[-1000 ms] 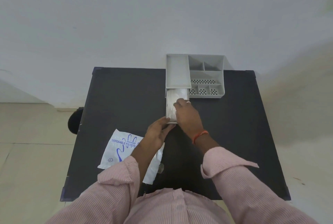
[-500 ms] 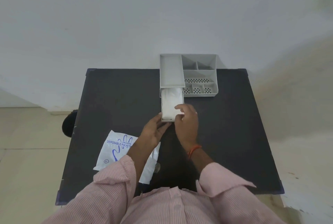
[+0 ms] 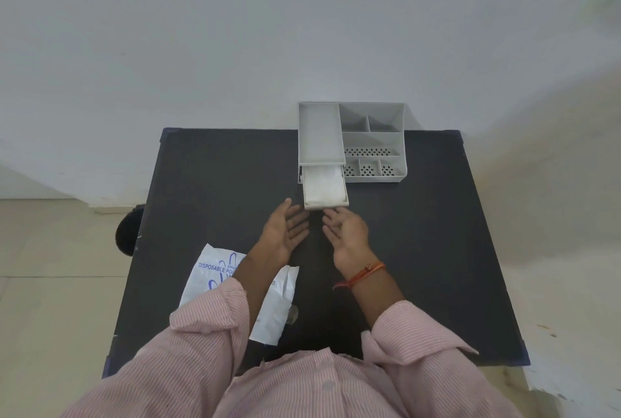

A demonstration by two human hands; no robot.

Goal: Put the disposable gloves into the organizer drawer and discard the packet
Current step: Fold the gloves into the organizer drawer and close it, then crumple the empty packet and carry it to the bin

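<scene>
Head view, looking down on a black table [image 3: 420, 249] set against a pale wall [image 3: 268, 31]. A grey organizer [image 3: 373, 142] stands at the table's far edge, right of centre; its right part is divided into open compartments, some with perforated floors, and its left part is a flat-topped housing. From under that housing the drawer [image 3: 325, 205] is pulled out toward the person, its long axis running from the wall to the person and its front panel facing the hands. The gloves [image 3: 324, 187], a pale translucent wad, lie inside the drawer and fill the exposed part; their long axis follows that of the drawer. The left hand [image 3: 285, 233] lies just before the drawer's front left corner, palm turned inward and fingers spread open, holding nothing; whether its fingertips touch the drawer front cannot be told. The right hand [image 3: 346, 236] lies just before the drawer front, slightly right of the left hand, palm turned inward, fingers loosely open and empty; a red thread band [image 3: 363, 275] circles its wrist. The two palms face each other with a narrow gap between. The packet [image 3: 215, 270], white with blue print reading "DISPOSABLE", lies flat on the near left part of the table, partly hidden under the left forearm, its long axis running diagonally from far left to near right. Both sleeves [image 3: 208, 343] are striped pink. A tiled floor [image 3: 50, 266] shows to the left of the table.
</scene>
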